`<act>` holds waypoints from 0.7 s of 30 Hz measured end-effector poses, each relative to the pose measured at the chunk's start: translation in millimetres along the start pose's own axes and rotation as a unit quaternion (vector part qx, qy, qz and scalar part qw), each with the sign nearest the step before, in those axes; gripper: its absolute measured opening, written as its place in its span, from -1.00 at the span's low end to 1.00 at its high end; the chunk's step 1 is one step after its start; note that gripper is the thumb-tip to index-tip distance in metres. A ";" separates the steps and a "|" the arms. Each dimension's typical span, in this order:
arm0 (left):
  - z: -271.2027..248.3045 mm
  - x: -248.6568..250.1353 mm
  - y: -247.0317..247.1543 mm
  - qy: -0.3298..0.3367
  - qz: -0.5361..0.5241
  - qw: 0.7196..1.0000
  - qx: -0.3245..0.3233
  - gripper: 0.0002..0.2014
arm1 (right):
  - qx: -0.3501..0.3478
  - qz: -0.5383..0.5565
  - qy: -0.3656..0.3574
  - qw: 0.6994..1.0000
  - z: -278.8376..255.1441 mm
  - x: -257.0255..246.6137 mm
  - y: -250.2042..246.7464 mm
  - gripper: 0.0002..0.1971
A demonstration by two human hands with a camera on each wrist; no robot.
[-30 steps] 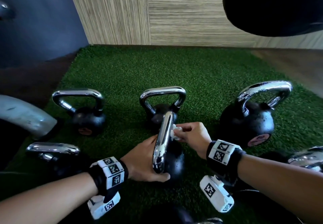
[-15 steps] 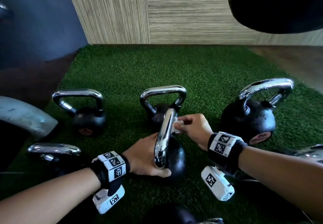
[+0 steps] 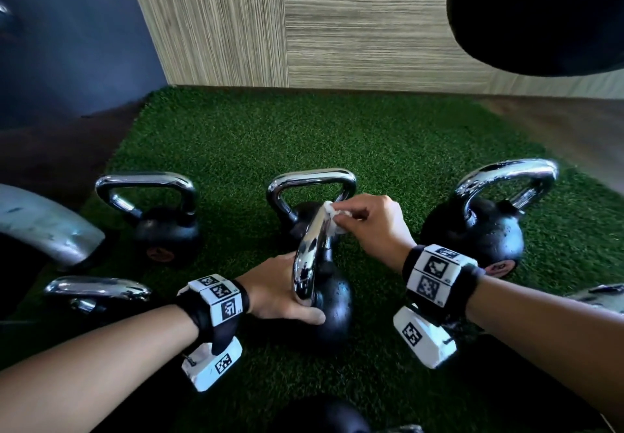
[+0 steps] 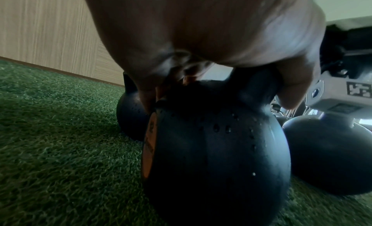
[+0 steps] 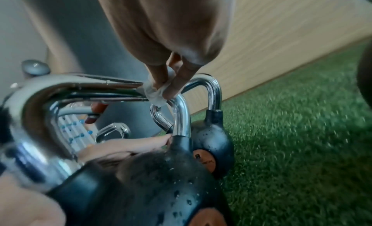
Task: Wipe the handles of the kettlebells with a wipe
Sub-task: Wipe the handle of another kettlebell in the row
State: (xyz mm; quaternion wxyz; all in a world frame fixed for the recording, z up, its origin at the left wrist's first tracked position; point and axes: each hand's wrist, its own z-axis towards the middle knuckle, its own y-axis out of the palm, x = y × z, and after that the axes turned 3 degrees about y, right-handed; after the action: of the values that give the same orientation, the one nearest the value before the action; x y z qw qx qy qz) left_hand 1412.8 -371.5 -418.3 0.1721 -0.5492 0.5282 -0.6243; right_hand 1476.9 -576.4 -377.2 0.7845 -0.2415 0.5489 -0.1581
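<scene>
On the green artificial-turf mat (image 3: pixel 236 135), at about 6 o'clock of its middle, a black round kettlebell (image 3: pixel 332 311) with a chrome loop handle (image 3: pixel 309 257) is standing, water drops beading on its body. The left hand (image 3: pixel 280 292) is gripping it low, thumb lying across the ball at the base of the handle and the other fingers reaching behind it. The right hand (image 3: pixel 369 226) is pinching a small crumpled white wipe (image 3: pixel 332 218) between thumb and fingertips and pressing it against the far top bend of that handle, at 12 o'clock of the ball. Just beyond, at 12 o'clock, a second black chrome-handled kettlebell (image 3: pixel 304 192) is standing almost touching the first. A third black kettlebell (image 3: pixel 158 226) is sitting at 10 o'clock, and a larger wet black kettlebell (image 3: pixel 479 230) at 2 o'clock. Behind the mat a pale striped wood-grain wall (image 3: pixel 337 27) is rising.
</scene>
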 end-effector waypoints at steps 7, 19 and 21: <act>6.5 -10.8 -4.2 0.026 0.006 1.000 0.004 -0.07 | -0.039 0.006 -0.088 0.995 -35.0 -25.6 0.8 -0.80; 19.7 -28.7 -3.1 0.049 -0.111 0.993 -0.012 -0.33 | -0.069 0.102 0.045 0.991 -48.1 -39.2 6.9 -0.85; 20.7 -29.3 -4.3 0.051 -0.095 0.994 -0.008 -0.38 | -0.068 0.115 0.053 0.990 -43.3 -35.7 7.8 -0.86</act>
State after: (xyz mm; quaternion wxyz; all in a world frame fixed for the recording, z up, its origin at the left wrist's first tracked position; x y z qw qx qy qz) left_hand 1442.3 -356.3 -432.8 0.0806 -0.5653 0.4869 -0.6609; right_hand 1423.8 -560.5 -365.6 0.7489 -0.2210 0.6233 -0.0421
